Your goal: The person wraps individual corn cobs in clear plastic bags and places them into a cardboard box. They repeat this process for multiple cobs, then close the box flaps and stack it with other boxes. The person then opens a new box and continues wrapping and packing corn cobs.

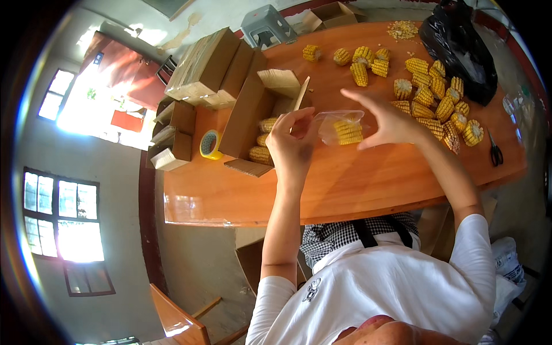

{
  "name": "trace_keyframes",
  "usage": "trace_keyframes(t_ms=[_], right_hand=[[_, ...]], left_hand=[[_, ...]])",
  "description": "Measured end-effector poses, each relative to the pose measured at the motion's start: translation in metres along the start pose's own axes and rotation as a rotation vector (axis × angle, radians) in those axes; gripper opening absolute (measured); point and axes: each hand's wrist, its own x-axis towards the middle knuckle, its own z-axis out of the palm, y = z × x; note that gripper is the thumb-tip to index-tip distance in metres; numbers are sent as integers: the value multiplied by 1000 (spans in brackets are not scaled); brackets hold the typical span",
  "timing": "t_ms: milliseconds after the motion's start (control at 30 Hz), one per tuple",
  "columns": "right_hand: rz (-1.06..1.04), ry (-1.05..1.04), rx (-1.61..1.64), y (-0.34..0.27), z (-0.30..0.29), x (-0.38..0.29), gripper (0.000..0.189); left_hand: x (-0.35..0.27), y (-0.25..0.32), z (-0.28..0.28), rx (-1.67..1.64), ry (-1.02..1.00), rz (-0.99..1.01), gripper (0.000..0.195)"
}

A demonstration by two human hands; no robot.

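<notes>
My left hand (293, 142) pinches the left edge of a clear plastic bag (327, 128) above the table. Inside that bag sits a piece of yellow corn cob (348, 132). Thumb and fingers spread wide, my right hand (388, 120) is just right of the bag and holds nothing. Behind my left hand an open cardboard box (244, 125) contains several corn pieces (260, 155), partly hidden by the hand. To the right of my right hand lies a pile of cut corn cobs (444, 108).
A roll of yellow tape (210, 145) lies left of the box, near small open cartons (172, 138) and stacked cardboard boxes (207, 73). On the table's right side are a black plastic bag (461, 51), loose kernels (402, 30) and scissors (496, 153). A grey stool (266, 26) stands beyond the table (241, 198).
</notes>
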Motion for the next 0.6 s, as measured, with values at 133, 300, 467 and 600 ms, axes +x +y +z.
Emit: trace_keyframes(t_ms=[133,300,467,600], right_hand=[[-137,172,35,8,45,21,58],[32,183,409,6,45,26,31],[19,225,519,9,39,23,43],[57,253,457,13,37,20,42]], left_hand=[[3,3,0,-3,-4,26,21],[3,-3,-5,12,60,66,25],[-7,-23,-1,-122,-56,149,67],[-14,-17,15,79,-307,199,111]])
